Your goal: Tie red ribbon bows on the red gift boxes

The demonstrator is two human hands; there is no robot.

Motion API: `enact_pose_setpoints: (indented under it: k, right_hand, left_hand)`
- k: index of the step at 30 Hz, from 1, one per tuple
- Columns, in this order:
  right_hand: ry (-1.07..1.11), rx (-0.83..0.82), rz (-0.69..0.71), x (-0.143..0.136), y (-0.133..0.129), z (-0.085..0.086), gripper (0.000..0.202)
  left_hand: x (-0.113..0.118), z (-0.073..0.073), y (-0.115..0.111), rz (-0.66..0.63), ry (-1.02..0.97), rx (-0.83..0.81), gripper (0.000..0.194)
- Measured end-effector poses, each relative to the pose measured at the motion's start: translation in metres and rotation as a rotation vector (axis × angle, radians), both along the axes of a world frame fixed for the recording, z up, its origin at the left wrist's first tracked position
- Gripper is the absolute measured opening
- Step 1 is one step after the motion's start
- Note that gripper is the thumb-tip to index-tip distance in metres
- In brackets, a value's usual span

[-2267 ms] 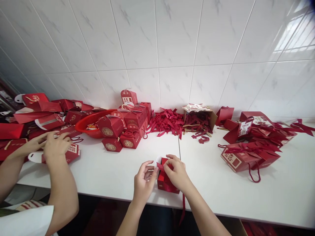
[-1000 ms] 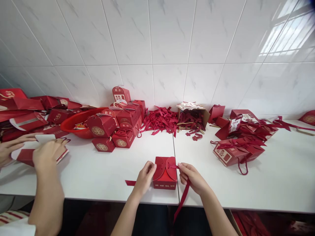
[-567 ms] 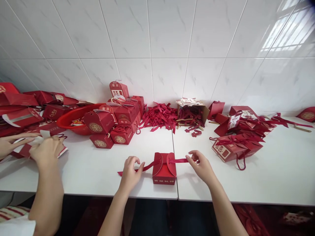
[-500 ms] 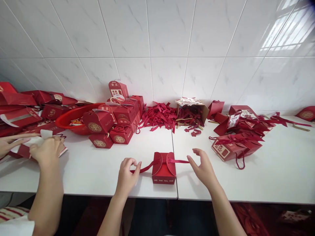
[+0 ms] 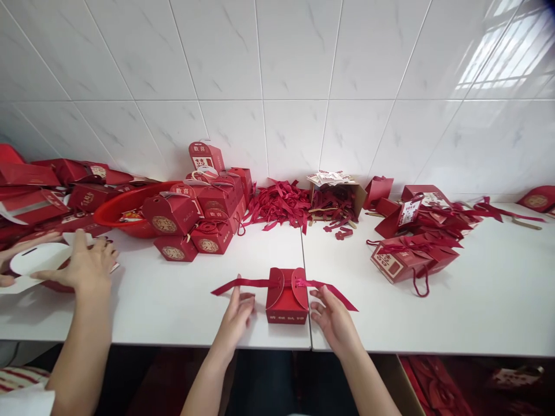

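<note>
In the head view, the characters 歡喜 can be read on the upper stacked boxes (image 5: 219,199), and a large 囍 on the label of the gift bag (image 5: 407,263) at right. A row of pale characters is printed across the front of the small red box (image 5: 286,306); these are too small to be read with certainty.

The box is stood upright near the front edge of the white table (image 5: 173,306), between the two hands. The left hand (image 5: 239,312) is held half open, its index finger raised at the ribbon (image 5: 254,283). The right hand (image 5: 332,318) is loosely opened beside the box, its fingers slightly curled; whether the ribbon is touched cannot be told. Nothing is seen to be gripped by either.

The box is formed of folded card, with rounded flaps overlapped on top. The flat, satiny ribbon is threaded through the flaps, its ends extended to both sides.
</note>
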State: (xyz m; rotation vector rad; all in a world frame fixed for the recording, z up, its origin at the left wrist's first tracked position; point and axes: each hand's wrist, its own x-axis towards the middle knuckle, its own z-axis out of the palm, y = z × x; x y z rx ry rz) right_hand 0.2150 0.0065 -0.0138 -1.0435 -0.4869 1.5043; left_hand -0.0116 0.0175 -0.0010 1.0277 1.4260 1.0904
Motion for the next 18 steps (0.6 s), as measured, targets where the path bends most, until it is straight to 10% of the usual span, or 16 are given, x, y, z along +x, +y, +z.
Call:
enact_pose_setpoints:
  k: [4,7,12,18]
  right_hand:
    - [0.451,-0.058,-0.043,-0.004,0.009,-0.01,0.014]
    - [0.443,-0.047,-0.089,-0.004,0.012,-0.015,0.012]
    - [0.309,0.048,-0.244,0.005,0.014,-0.009,0.013]
    - [0.211,0.22,-0.372,0.018,0.015,0.038,0.01]
  left_hand:
    - [0.017,0.0,0.005,0.079,-0.878,-0.247,0.015]
    - [0.02,0.003,0.007,0.184,-1.074,-0.314,0.019]
    - [0.012,0.018,0.015,0.264,-0.989,-0.16,0.029]
    - [0.018,0.053,0.03,0.384,-0.542,0.347,0.019]
